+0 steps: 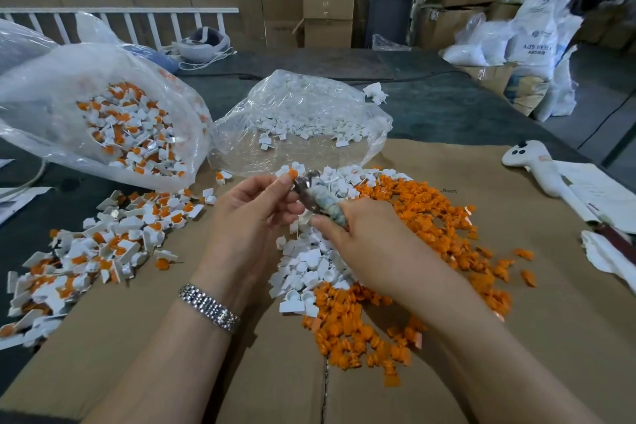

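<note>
My left hand (254, 206) pinches a small orange-and-white plastic piece (292, 173) between thumb and fingertips. My right hand (358, 237) grips a metal tool with a cloth-wrapped handle (318, 198), whose tip meets that piece. Under the hands lies a heap of loose white caps (309, 262), and beside it a wide heap of orange plugs (430, 213). A pile of joined orange-and-white pieces (103, 244) spreads to the left. All of it rests on flattened brown cardboard (550, 303).
A clear bag of joined pieces (130, 127) lies at the left, and a clear bag of white caps (303, 117) in the middle. A white handheld device (537, 162) and papers sit at the right. Cardboard boxes and white sacks stand behind the table.
</note>
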Tool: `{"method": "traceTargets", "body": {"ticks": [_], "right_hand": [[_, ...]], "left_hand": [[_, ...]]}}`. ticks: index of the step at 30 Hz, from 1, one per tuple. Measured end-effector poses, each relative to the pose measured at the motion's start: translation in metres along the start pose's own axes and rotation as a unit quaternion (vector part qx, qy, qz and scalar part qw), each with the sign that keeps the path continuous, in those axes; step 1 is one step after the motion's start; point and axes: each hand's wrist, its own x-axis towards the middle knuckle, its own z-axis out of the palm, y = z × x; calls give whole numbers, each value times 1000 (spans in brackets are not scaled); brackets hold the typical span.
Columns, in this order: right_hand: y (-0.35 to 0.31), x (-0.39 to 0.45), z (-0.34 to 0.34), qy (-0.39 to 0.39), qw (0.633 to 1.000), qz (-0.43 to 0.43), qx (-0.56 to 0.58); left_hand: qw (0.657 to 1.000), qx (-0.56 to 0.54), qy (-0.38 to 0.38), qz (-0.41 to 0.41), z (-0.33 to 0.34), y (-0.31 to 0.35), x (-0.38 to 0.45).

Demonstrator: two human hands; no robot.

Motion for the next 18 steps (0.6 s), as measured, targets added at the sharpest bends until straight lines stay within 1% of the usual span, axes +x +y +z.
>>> {"method": "traceTargets", "body": {"ticks": [3,6,8,10,13,16,18], "right_hand": [[1,0,1,-33,999,1,23],[6,-4,-9,-71,992,13,106],[8,-5,-15,-78,986,26,148],[9,-6,-18,-83,982,34,163],[7,-8,-19,-82,987,32,136],[4,-7,-12,-52,996,24,67],[2,-6,-4,-26,998,29,44]], "left_hand": [[1000,12,1,6,-2,3,0],[1000,20,-6,1,-2,3,-1],[999,24,-25,-8,-1,3,-2],[999,31,-39,-9,0,2,-4],[998,44,-45,-6,1,0,-5],[998,52,-39,-6,2,-2,-5],[998,55,-36,-5,1,-3,-5]]}}
